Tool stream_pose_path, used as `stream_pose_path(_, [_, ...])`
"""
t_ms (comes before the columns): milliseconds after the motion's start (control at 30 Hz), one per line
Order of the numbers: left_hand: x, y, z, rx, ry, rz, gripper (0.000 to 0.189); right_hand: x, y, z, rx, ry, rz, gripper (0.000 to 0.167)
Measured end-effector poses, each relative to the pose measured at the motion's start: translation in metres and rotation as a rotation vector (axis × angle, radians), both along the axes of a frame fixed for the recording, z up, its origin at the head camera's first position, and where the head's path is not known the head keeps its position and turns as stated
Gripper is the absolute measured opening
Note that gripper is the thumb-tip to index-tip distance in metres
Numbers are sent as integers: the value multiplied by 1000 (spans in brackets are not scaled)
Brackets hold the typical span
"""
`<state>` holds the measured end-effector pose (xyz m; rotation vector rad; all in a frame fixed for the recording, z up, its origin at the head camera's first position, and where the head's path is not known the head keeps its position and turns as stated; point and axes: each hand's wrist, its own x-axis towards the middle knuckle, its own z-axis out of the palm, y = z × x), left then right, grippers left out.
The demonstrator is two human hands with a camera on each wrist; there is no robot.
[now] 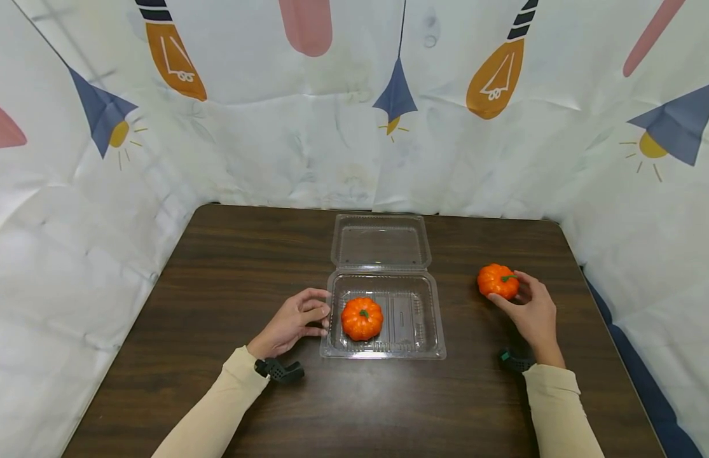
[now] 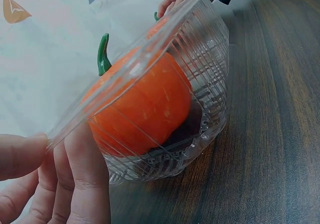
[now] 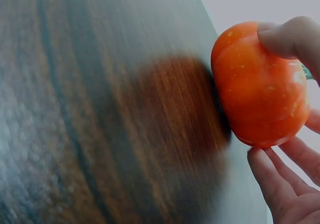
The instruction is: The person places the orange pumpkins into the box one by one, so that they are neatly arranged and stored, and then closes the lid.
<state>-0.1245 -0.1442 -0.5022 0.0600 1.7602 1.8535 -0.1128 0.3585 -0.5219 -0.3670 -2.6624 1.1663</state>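
Observation:
A clear plastic clamshell container (image 1: 411, 318) lies open on the table, its lid (image 1: 381, 242) folded back. One small orange toy pumpkin (image 1: 362, 320) with a green stem sits in the left part of the base. My left hand (image 1: 297, 321) pinches the base's left rim between thumb (image 2: 22, 154) and fingers, beside that pumpkin. Over to the right, my right hand (image 1: 531, 312) grips a second orange pumpkin (image 3: 260, 89), thumb on one side and fingertips on the other. This pumpkin is at the tabletop; whether it is lifted slightly, I cannot tell.
The dark wood-grain table (image 1: 228, 267) bears the container and the pumpkins. White printed cloth (image 1: 331, 152) hangs behind the back edge and along both sides. Each wrist wears a dark band, the left band (image 1: 280, 370) close to the tabletop.

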Motion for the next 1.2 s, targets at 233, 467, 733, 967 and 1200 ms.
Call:
stream_pose_path(233, [-1, 1, 1, 9, -4, -3, 55, 2, 0, 6, 9, -11, -19, 78])
stream_pose_path(467, [0, 1, 0, 24, -11, 2, 54, 3, -2, 10, -3, 1, -15, 78])
stream_pose_path(733, [0, 0, -3, 34, -6, 3, 53, 4, -9, 19, -3, 20, -13, 76])
stream_pose_path(967, [0, -1, -2, 50, -3, 0, 54, 5, -13, 24, -6, 53, 8, 76])
stream_pose_path(1200, [1, -1, -1, 52, -2, -2, 53, 6, -20, 29, -15, 86, 62, 76])
